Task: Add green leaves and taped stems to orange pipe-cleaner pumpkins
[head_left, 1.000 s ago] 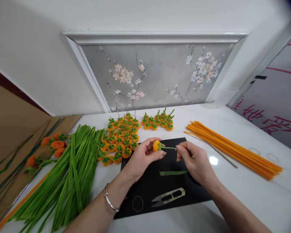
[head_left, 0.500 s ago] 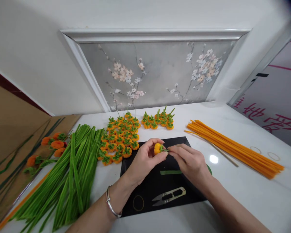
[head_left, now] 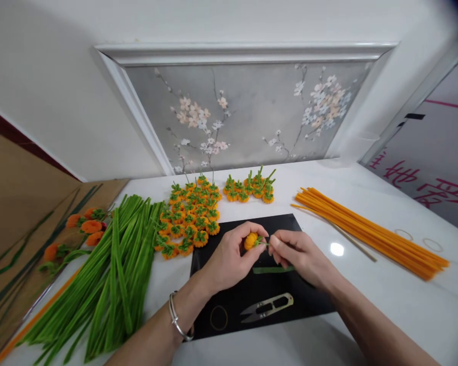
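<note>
Between the thumb and fingers of my left hand (head_left: 234, 251) is a small orange pumpkin-like piece (head_left: 251, 241), its green stem pointing right. My right hand (head_left: 295, 251) pinches the thin end of that stem, close beside the left fingertips. Both hands are over a black mat (head_left: 236, 290). A green tape strip (head_left: 270, 270) lies on the mat below the fingers, its right end near my right hand. Nearer to me are thread snips (head_left: 269, 306) and a thin rubber band (head_left: 219, 317).
Several finished orange pieces with green tops (head_left: 189, 218) stand behind and left of the mat, with a smaller group (head_left: 250, 189) further back. Green fuzzy stems (head_left: 114, 274) are piled left. Orange stems (head_left: 370, 231) and a thin stick (head_left: 354, 243) lie right. Orange flowers (head_left: 91, 226) rest far left.
My right hand has turned and its fingers are more curled at the stem. The orange piece has tilted and moved slightly down in my left hand.
</note>
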Motion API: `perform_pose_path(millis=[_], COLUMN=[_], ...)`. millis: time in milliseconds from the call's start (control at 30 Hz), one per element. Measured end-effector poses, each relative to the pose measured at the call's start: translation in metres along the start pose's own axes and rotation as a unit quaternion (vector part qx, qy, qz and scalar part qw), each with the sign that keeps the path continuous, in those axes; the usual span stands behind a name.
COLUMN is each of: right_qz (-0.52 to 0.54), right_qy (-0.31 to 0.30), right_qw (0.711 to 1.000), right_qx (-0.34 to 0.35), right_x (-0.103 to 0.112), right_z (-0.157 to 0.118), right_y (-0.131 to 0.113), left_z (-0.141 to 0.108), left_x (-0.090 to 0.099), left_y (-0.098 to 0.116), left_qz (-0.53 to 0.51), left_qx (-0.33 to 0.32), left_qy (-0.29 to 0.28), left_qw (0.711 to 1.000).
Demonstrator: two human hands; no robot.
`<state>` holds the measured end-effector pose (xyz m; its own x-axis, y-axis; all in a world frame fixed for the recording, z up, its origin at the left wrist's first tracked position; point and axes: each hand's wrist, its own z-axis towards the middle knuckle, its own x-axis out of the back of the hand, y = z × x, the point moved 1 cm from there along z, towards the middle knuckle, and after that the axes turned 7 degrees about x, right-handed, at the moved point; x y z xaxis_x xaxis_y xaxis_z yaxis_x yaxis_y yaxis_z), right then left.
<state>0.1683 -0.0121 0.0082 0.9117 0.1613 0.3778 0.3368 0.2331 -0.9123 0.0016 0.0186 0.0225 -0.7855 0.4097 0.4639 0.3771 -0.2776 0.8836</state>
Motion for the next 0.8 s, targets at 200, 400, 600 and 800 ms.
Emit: perform_pose_path(millis=[200, 400, 600, 800], right_qz=[-0.025, -0.139, -0.089, -0.067], right_qy=[0.049, 0.077, 0.019, 0.030], right_qw=[0.998, 0.985, 0.996, 0.997], right_qx=[0.014, 0.072, 0.016, 0.027], right_x=[0.0091, 0.0043, 0.0008, 0.0057], right_z=[-0.0028, -0.0047, -0.0029, -0.0044], right_y=[0.0028, 0.0024, 0.0074, 0.0096], left_z=[0.0026, 0.0038, 0.0036, 0.0046], left_x=[0.0043, 0.0003, -0.0020, 0.0005], left_y=[-0.0001, -0.0031, -0.0046, -0.0056], left_qz=[-0.016, -0.022, -0.004, -0.012], left_qx=[0.011, -0.006, -0.009, 0.000], left_qy=[0.010, 0.022, 0.030, 0.027], left_qw=[1.000, 0.999, 0.999, 1.000])
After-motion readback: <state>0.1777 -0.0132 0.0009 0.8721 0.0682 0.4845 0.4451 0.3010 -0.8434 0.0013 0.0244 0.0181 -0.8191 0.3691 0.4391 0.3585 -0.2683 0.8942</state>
